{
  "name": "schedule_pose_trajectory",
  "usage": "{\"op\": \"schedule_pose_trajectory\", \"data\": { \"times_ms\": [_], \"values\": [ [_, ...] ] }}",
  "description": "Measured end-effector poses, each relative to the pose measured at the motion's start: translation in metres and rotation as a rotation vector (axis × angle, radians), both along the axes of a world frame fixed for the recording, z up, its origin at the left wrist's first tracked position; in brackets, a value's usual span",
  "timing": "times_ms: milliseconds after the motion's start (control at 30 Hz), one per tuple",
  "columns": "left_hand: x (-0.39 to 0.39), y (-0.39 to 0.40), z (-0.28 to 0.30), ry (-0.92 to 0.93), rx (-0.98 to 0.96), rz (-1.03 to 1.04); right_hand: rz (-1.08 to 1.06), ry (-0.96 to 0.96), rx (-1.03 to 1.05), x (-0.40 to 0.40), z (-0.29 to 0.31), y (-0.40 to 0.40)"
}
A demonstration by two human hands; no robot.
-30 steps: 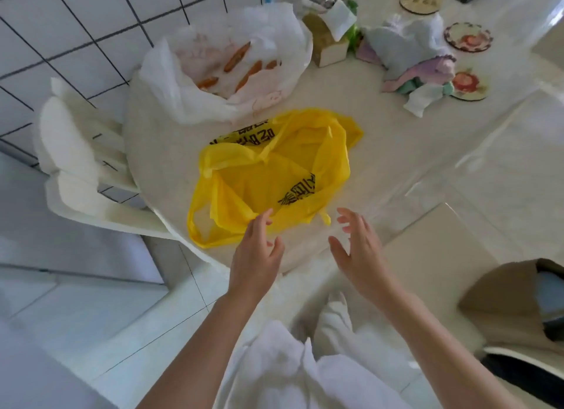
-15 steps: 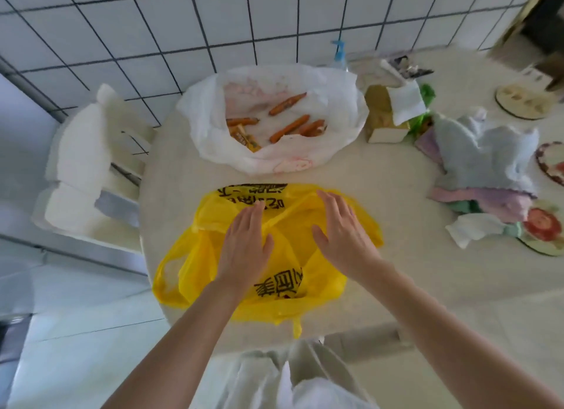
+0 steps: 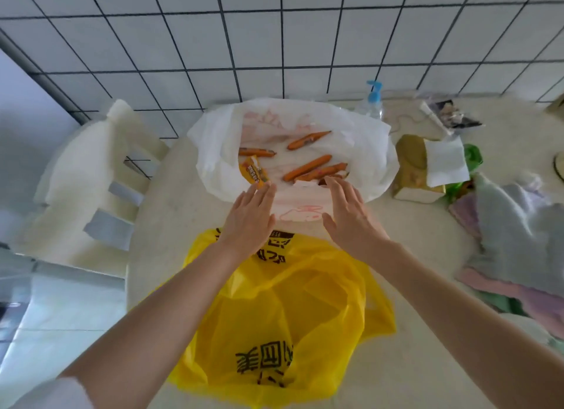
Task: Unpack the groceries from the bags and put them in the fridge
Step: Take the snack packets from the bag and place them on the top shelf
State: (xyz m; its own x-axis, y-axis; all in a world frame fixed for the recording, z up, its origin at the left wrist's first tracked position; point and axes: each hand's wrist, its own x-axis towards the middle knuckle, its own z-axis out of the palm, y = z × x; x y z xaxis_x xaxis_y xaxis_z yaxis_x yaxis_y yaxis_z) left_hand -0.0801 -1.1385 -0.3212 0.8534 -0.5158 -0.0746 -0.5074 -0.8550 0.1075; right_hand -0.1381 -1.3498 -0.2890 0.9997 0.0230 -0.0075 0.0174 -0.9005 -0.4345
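Observation:
A white plastic bag point(image 3: 369, 146) lies open at the back of the round table. Inside it are several orange carrots point(image 3: 306, 167) and a small orange snack packet point(image 3: 253, 172). A crumpled yellow plastic bag point(image 3: 274, 317) with black print lies flat in front of it, near the table's edge. My left hand point(image 3: 248, 222) and my right hand point(image 3: 348, 216) reach over the yellow bag with fingers straight. Their fingertips are at the near rim of the white bag. Neither hand holds anything.
A white plastic chair point(image 3: 88, 192) stands left of the table point(image 3: 171, 225). On the right are a tissue box point(image 3: 418, 167), a pump bottle point(image 3: 372, 100) near the tiled wall, and a heap of cloths point(image 3: 515, 234).
Both hands moved forward from the near edge, across the yellow bag, to the rim of the white bag. My view moved closer and higher over the table.

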Motion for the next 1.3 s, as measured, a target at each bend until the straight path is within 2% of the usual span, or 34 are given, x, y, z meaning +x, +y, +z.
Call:
{"op": "schedule_pose_trajectory", "data": {
  "times_ms": [300,500,600,700,800,1033,1233,1300],
  "values": [
    [0.059,-0.018,-0.031,0.174,-0.013,-0.154,0.031,0.095,-0.042,0.076,-0.029,-0.028],
    [0.074,-0.022,-0.05,0.288,-0.022,-0.278,0.014,0.298,-0.106,0.126,-0.052,-0.035],
    [0.084,-0.021,-0.057,0.159,-0.077,-0.316,0.036,0.355,-0.183,0.142,-0.061,-0.038],
    [0.111,-0.014,-0.067,-0.01,-0.094,-0.241,0.102,0.383,-0.3,0.154,-0.067,-0.043],
    [0.142,-0.01,-0.062,0.086,0.057,-0.168,0.212,0.461,-0.442,0.163,-0.071,-0.043],
    [0.19,-0.013,-0.061,0.122,0.459,-0.235,0.303,0.51,-0.445,0.171,-0.079,-0.049],
    [0.207,-0.026,-0.058,0.075,0.459,-0.251,0.276,0.429,-0.444,0.177,-0.091,-0.055],
    [0.212,-0.028,-0.058,0.077,0.474,-0.222,0.263,0.447,-0.366,0.182,-0.094,-0.057]
  ]
}}
